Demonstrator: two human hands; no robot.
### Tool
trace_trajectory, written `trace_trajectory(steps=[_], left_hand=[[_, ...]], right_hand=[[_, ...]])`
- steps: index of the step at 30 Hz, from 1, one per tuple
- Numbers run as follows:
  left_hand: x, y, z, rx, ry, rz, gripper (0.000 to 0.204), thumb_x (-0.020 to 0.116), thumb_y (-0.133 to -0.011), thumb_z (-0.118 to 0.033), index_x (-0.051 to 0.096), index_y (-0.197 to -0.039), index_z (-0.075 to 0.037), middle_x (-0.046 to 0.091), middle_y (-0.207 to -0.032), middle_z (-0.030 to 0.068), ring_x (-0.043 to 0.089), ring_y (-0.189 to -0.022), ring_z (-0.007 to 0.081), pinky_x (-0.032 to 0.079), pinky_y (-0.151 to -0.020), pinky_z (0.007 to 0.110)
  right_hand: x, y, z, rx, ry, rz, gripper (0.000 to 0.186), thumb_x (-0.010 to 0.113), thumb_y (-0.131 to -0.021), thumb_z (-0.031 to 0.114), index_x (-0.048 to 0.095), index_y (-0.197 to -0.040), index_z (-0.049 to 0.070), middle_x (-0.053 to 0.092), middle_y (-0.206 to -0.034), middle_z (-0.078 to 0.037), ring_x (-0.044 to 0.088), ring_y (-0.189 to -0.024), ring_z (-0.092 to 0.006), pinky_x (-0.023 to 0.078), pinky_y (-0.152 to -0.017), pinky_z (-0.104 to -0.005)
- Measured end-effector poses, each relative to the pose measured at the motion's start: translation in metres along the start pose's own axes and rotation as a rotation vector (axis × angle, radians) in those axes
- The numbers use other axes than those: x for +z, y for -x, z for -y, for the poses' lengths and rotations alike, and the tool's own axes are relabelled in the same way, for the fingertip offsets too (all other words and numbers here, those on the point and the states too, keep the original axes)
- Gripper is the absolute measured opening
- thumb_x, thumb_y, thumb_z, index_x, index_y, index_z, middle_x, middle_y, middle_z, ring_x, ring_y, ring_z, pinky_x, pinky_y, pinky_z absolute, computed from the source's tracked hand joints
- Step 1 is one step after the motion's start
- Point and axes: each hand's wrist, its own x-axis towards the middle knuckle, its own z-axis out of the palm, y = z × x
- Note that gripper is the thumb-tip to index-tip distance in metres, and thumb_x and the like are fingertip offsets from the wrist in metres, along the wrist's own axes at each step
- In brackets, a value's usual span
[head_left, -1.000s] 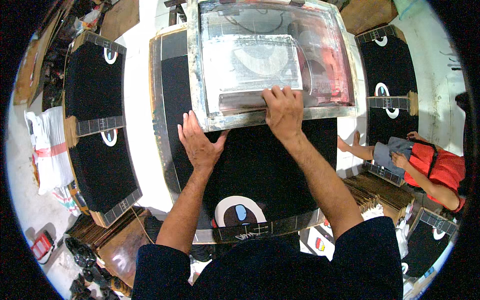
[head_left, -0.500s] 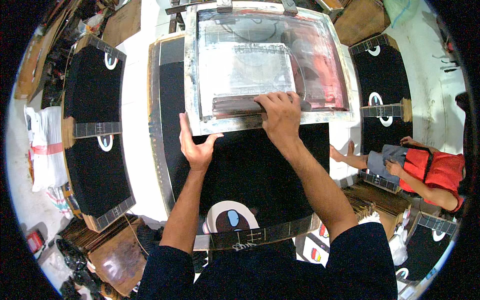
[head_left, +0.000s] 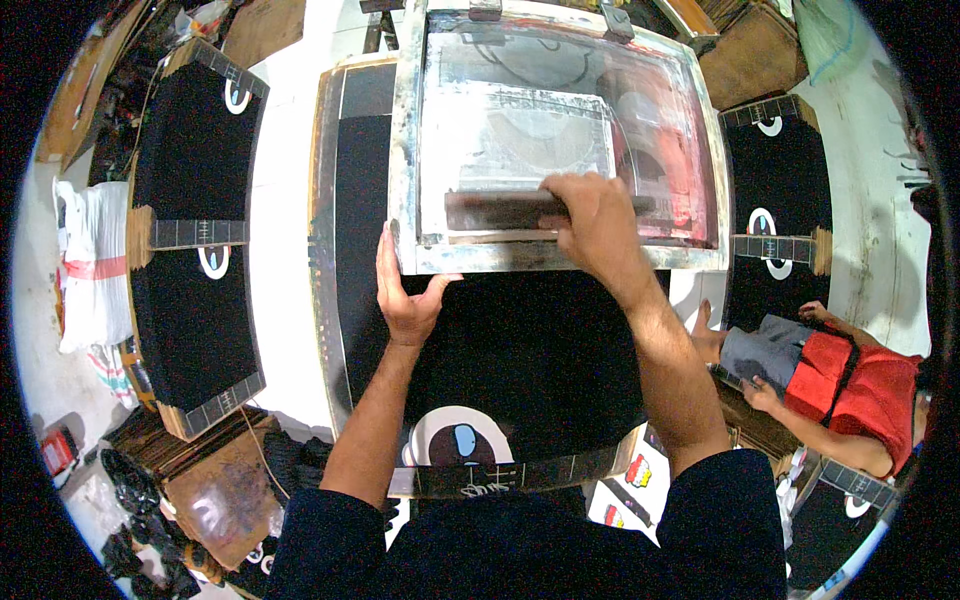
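Note:
A screen printing frame (head_left: 560, 262) with a pale, red-smeared mesh lies over black fabric on the board in front of me. My left hand (head_left: 408, 305) holds its near left corner, fingers along the left side and thumb against the near edge. My right hand (head_left: 600, 230) is closed round a dark, long-bladed squeegee (head_left: 490, 210) over the near part of the mesh; whether the blade touches the mesh I cannot tell. Nearer to me, the black fabric (head_left: 530, 350) shows a round white, brown and blue eye print (head_left: 460, 438).
Boards with black fabric and eye prints stand left (head_left: 195, 130) and right (head_left: 780, 180). A person in a red top (head_left: 850, 390) is at the right. Metal hinge clamps (head_left: 617, 22) hold the frame's far edge. Brown boards (head_left: 225, 495) are stacked at the lower left.
My right hand has shifted the squeegee slightly away from the frame's near edge, and its grip has turned. My left hand keeps the corner. The whole view has shifted a little.

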Motion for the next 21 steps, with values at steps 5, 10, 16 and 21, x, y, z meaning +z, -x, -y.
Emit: trace_trajectory(steps=[5,10,16,21], left_hand=[[-0.002,0.001,0.002,-0.014,-0.059,0.034,0.114,0.098,-0.068,-0.027,0.034,-0.156,0.006,0.045,-0.157,0.0262,0.048,-0.143,0.0361,0.040,-0.118,0.044],[-0.002,0.002,0.003,-0.053,-0.048,0.041,0.114,0.095,-0.070,-0.039,0.034,-0.154,0.009,0.044,-0.155,0.0303,0.047,-0.143,0.0421,0.039,-0.119,0.047],[-0.002,0.002,0.001,-0.021,-0.075,0.031,0.111,0.094,-0.072,-0.040,0.035,-0.153,0.009,0.044,-0.154,0.0328,0.046,-0.143,0.0451,0.040,-0.119,0.049],[-0.001,0.000,0.002,0.020,-0.020,0.012,0.107,0.094,-0.073,-0.031,0.036,-0.153,0.009,0.044,-0.154,0.0327,0.047,-0.142,0.0450,0.041,-0.118,0.049]], right_hand=[[0.021,-0.041,-0.034,-0.072,0.036,-0.082,0.041,0.084,-0.078,0.021,0.071,-0.116,0.013,0.075,-0.105,-0.010,0.069,-0.100,-0.0339,0.049,-0.087,-0.0514],[0.029,-0.159,-0.089,0.046,0.111,-0.015,0.051,0.084,-0.081,0.035,0.071,-0.129,0.021,0.075,-0.118,-0.010,0.069,-0.112,-0.0336,0.052,-0.097,-0.0544],[0.040,-0.131,-0.075,0.036,0.126,-0.219,0.041,0.080,-0.083,0.033,0.073,-0.122,0.021,0.075,-0.112,-0.008,0.069,-0.105,-0.0340,0.051,-0.090,-0.0539],[0.027,0.003,-0.006,0.044,0.072,-0.183,0.030,0.076,-0.073,0.007,0.073,-0.103,0.011,0.070,-0.092,-0.009,0.064,-0.088,-0.0326,0.046,-0.081,-0.0473]])
